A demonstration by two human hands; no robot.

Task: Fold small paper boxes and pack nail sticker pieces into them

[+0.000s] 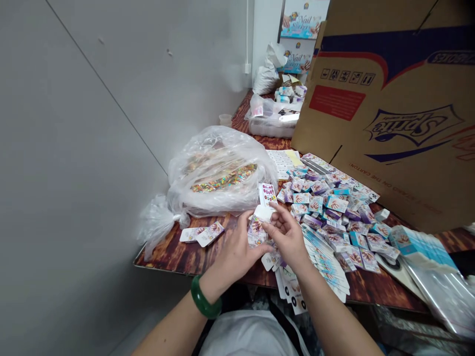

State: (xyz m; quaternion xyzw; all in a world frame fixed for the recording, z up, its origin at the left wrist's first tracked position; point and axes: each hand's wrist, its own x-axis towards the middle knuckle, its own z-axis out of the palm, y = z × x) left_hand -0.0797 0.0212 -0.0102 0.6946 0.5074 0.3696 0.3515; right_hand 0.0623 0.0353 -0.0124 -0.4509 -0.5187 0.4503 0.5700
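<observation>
Head view showed both hands meeting over the worktop (pixel 166 254) near its front edge. Left hand (pixel 232 254), a green bangle (pixel 203 299) on its wrist, gripped a small printed box (pixel 256 231), half hidden by the fingers. Right hand (pixel 287 237) pinched the box's white flap (pixel 264 212), with a sticker card (pixel 267 193) standing just above its fingertips. Beyond the left hand lay one knotted plastic bag (pixel 218 168), its contents blurred. Two flat packs (pixel 202 234) lay left of that hand, with bare wood around them. Right of the right hand spread a heap of little boxes (pixel 334 212), too many to count, backed by one large carton (pixel 401 113) cut off by the frame.
</observation>
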